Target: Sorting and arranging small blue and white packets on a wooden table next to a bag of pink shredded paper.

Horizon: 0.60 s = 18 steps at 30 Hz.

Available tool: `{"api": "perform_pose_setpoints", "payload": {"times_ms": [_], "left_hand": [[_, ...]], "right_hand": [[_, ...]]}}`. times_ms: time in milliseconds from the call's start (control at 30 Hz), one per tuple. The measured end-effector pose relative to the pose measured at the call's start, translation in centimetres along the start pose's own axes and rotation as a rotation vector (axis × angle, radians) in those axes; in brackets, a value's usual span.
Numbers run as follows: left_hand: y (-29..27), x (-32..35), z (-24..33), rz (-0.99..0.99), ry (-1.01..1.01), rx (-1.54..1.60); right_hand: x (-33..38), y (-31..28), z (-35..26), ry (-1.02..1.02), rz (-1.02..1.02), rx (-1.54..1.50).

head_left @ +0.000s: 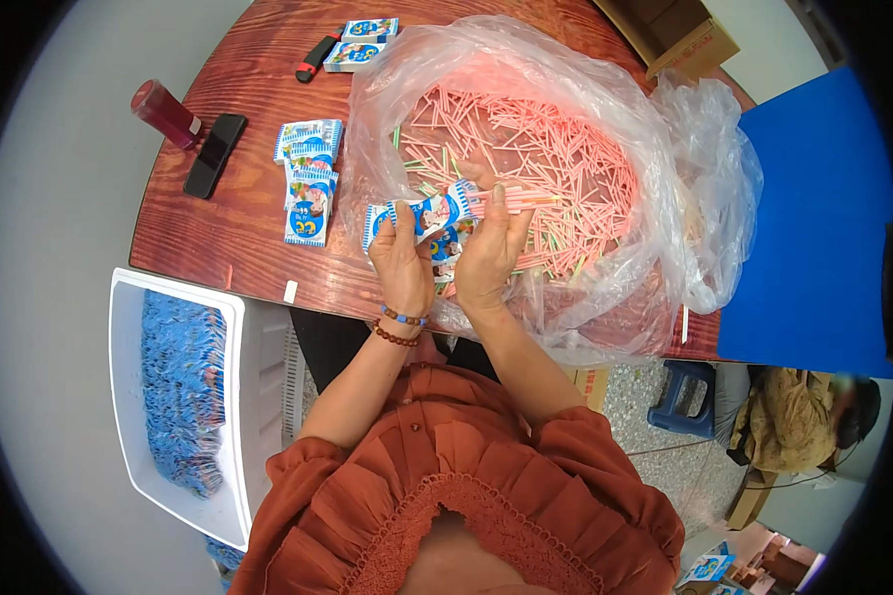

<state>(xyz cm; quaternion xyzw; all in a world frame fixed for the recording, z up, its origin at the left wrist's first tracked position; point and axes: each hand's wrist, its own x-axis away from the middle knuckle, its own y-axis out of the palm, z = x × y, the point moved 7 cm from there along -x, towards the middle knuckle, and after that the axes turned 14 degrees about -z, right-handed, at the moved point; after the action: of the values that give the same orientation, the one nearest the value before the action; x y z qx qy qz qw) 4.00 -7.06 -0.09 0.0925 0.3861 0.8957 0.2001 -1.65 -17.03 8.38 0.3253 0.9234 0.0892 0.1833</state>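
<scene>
Apparently the delicate spot is where a blue-and-white packet (pixel 439 212) meets a bundle of pink sticks (pixel 528 200), above the near left part of a clear plastic bag (pixel 605 322). The left hand (pixel 404 263) pinches the packet, thumb on top; the fingers of the right hand (pixel 488 256) grasp the sticks at the packet's right end. How far the sticks reach inside, I cannot tell. If the right hand's grip loosened, they could slip onto the loose sticks (pixel 585 149) spread in the bag. Squeezing hard might snap thin ones, and a slanted push could tear the packet. More packets (pixel 446 247) lie beneath the hands, where a wrist might nudge them. The bag's crumpled near edge, close to the right forearm, could snag and drag sticks across the counter (pixel 243 213).
</scene>
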Motion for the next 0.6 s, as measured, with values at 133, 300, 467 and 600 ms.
{"api": "perform_pose_setpoints", "payload": {"times_ms": [133,300,467,600], "left_hand": [[0.7,-0.1,0.2,-0.007,0.051,0.028],[0.6,-0.6,-0.1,-0.094,0.02,0.045],[1.7,-1.4,0.0,-0.152,0.022,0.282],[2.4,-1.7,-0.1,-0.212,-0.032,0.342]], "right_hand": [[-0.1,0.3,-0.5,-0.063,-0.052,0.042],[-0.7,1.7,-1.3,-0.131,-0.188,-0.068],[-2.2,1.4,-0.2,0.033,-0.332,-0.099],[-3.4,1.9,-1.0,0.013,-0.401,0.021]]}}
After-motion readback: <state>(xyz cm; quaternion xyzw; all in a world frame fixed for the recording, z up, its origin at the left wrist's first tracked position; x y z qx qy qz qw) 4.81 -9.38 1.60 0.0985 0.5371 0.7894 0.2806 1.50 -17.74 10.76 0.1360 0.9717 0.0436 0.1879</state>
